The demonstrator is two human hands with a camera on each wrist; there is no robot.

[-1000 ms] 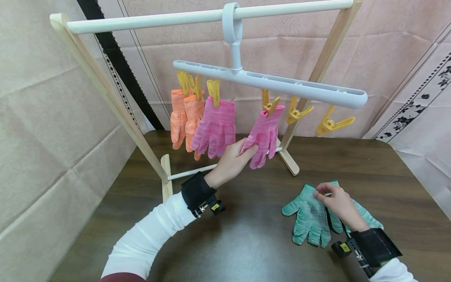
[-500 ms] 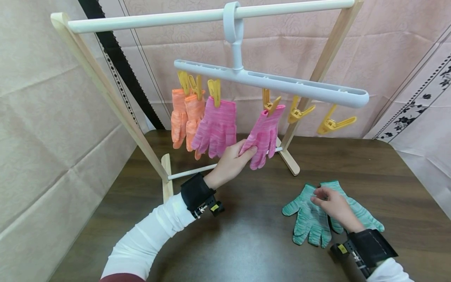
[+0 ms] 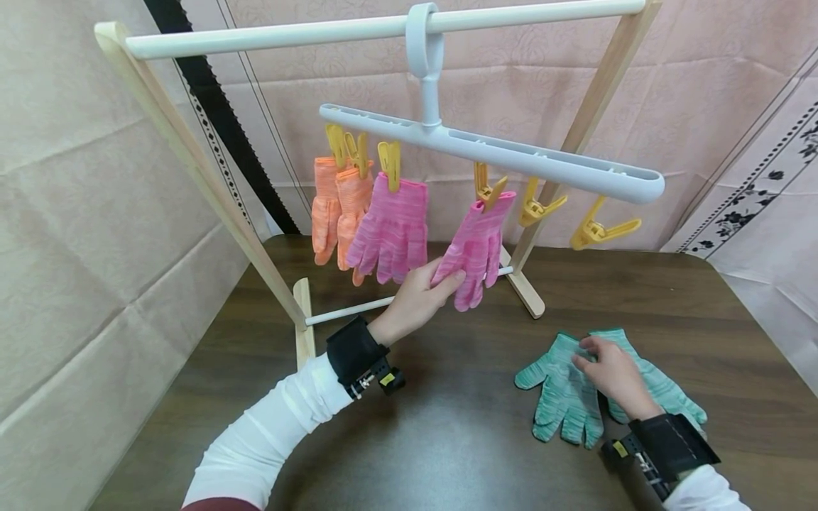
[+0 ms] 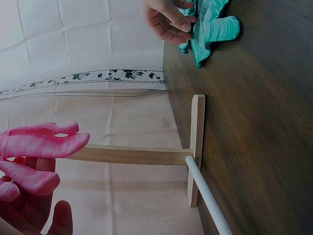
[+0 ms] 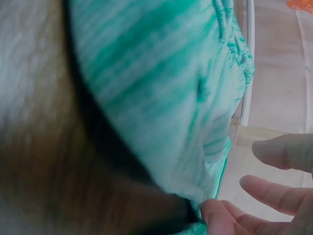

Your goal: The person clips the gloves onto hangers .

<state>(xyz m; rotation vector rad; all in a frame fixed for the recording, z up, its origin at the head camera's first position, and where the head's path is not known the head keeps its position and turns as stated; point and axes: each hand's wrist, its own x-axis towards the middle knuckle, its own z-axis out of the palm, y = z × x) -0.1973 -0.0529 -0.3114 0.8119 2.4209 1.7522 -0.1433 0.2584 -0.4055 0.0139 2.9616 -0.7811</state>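
Note:
A pink glove (image 3: 476, 245) hangs from a yellow clothespin (image 3: 489, 187) on the light blue hanger (image 3: 492, 149). My left hand (image 3: 415, 294) touches its fingers from the left. In the left wrist view the left fingers lie behind the pink glove, and the thumb (image 4: 61, 218) stands apart from it. Two green gloves lie on the table: a left one (image 3: 565, 390) and a right one (image 3: 664, 383). Over them is my right hand (image 3: 616, 380), fingers loosely bent. The right wrist view shows thumb and fingers spread, a lower fingertip (image 5: 215, 213) at the green fabric's edge.
Another pink glove (image 3: 393, 231) and two orange gloves (image 3: 326, 213) hang on the hanger's left side. Two yellow clothespins (image 3: 601, 227) at the right hold nothing. A wooden rack (image 3: 192, 163) with a white top bar (image 3: 287, 37) stands on the brown table (image 3: 447, 426).
My right hand has shifted slightly over the green gloves, and the right green glove has slid a little to the right. The hanger's right end dips slightly. My left hand stays nearly still.

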